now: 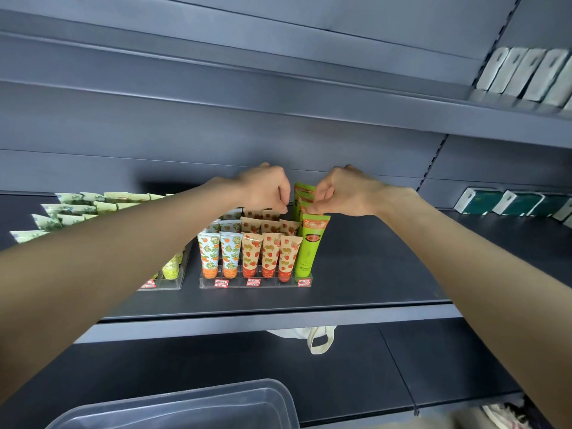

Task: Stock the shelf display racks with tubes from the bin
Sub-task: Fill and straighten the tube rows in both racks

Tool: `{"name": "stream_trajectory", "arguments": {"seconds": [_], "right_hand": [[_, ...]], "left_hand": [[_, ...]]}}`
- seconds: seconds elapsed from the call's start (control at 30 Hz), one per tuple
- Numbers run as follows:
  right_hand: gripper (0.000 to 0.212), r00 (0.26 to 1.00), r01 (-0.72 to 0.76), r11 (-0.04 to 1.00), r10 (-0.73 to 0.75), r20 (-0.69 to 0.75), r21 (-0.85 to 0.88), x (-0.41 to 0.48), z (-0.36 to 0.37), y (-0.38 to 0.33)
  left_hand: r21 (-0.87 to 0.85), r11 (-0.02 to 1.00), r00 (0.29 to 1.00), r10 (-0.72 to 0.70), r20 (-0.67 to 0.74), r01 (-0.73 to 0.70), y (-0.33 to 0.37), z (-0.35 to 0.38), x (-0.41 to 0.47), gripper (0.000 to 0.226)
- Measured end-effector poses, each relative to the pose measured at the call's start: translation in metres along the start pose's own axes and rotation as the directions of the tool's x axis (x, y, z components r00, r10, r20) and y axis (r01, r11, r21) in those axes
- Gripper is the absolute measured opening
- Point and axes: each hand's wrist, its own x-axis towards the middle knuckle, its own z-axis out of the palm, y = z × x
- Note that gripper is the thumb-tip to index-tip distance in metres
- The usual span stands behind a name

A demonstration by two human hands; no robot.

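Pinching green tubes [310, 243] in the rack [257, 281], both hands [343, 190] crowd strawberry tubes [268, 253].

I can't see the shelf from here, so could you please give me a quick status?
Both hands at the rack back rows. Right hand pinching a green tube; left hand closed over strawberry tubes. Bin looks empty. Nothing in the way.

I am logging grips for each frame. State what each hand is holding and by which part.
The right hand pinches the flat crimped top edge of a bright green plastic tube in the clear rack's right column. The left hand is curled shut over the strawberry-print tubes; any hold there cannot be told.
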Motion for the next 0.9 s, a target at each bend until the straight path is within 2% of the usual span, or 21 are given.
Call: {"name": "stream_trajectory", "arguments": {"seconds": [0.13, 0.43, 0.9], "right_hand": [[0.016, 0.998, 0.000, 1.000, 0.000, -0.059, 0.003, 0.003, -0.008, 0.005], [0.012, 0.999, -0.034, 0.999, 0.035, -0.006, 0.027, 0.013, 0.000, 0.021], [0.004, 0.999, -0.036, 0.998, 0.037, -0.023, 0.054, 0.020, 0.008, 0.025]], "left_hand": [[-0.036, 0.999, 1.000, -0.008, -0.030, 0.007, 0.003, -0.010, 0.002, 0.016], [-0.113, 0.993, 0.999, 0.033, -0.011, -0.034, 0.008, -0.005, 0.015, 0.017], [-0.095, 0.992, 0.996, 0.083, -0.020, -0.084, 0.012, -0.001, 0.016, 0.010]]}}
